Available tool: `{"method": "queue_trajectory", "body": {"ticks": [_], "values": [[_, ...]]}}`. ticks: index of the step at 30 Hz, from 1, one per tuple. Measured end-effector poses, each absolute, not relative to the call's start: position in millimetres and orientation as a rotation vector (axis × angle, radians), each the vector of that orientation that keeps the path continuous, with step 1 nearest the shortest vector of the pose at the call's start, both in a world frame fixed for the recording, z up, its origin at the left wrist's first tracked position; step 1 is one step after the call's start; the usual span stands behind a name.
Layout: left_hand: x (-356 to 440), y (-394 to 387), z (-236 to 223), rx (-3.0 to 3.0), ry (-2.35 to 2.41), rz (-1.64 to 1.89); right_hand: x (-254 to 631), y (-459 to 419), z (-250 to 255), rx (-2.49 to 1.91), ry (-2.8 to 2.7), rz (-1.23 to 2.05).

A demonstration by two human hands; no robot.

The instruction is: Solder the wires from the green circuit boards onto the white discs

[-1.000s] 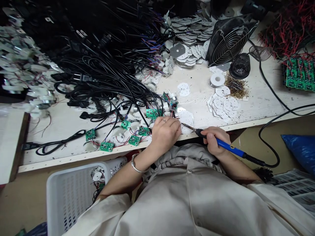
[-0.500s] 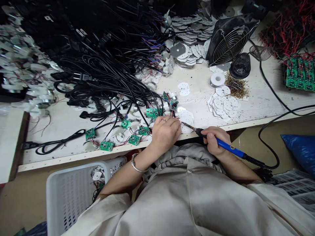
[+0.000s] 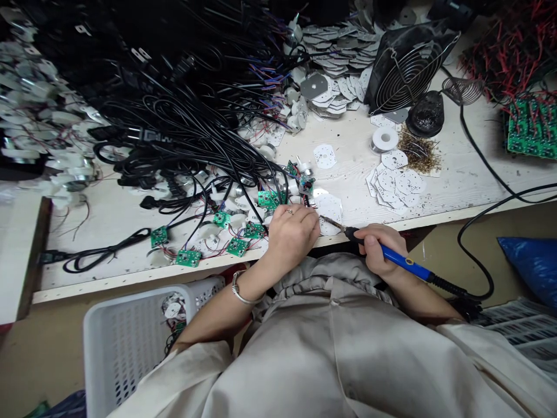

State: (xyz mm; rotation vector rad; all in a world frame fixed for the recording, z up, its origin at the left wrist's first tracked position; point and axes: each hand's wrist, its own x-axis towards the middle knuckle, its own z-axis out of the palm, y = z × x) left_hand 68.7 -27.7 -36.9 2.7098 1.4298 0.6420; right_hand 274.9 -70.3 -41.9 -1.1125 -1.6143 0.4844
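Note:
My right hand (image 3: 383,248) is wrapped round the blue handle of a soldering iron (image 3: 404,263). The iron's tip points left, over white round boards (image 3: 329,210) at the table's front edge. Just left of the tip, my left hand (image 3: 294,233) is closed, back of the hand up, with fingers curled. What its fingers hold is hidden; thin wires show beside them. Beyond that hand stands a small green circuit board (image 3: 307,185) with parts on it. More green circuit boards (image 3: 237,247) with wires and white motors lie to its left.
Black power cords (image 3: 187,125) heap up at the back left. A solder spool (image 3: 385,140), loose white boards (image 3: 398,184), a black fan (image 3: 407,72) and a coil iron stand (image 3: 462,92) are on the right. A grey basket (image 3: 130,325) stands below the table's left front.

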Motion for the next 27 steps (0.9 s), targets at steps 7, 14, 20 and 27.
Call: {"method": "queue_trajectory", "body": {"ticks": [7,14,20,27], "values": [[68.1,-27.7,-36.6,2.723,1.426,0.628,275.8,-67.6,-38.4,-1.064,-1.677,0.466],[67.3,-27.6,-36.1,2.735,1.423,0.620,276.5,-73.9,-52.8,-1.052,-1.550,0.391],[68.0,-27.4,-36.7,2.795,1.411,0.701,268.8,-69.9,-58.9,-1.114,-1.595,0.397],[69.7,-28.2,-36.2,2.797,1.462,0.655,247.5,-50.1,-73.0,-1.149,-1.964,0.087]]}}
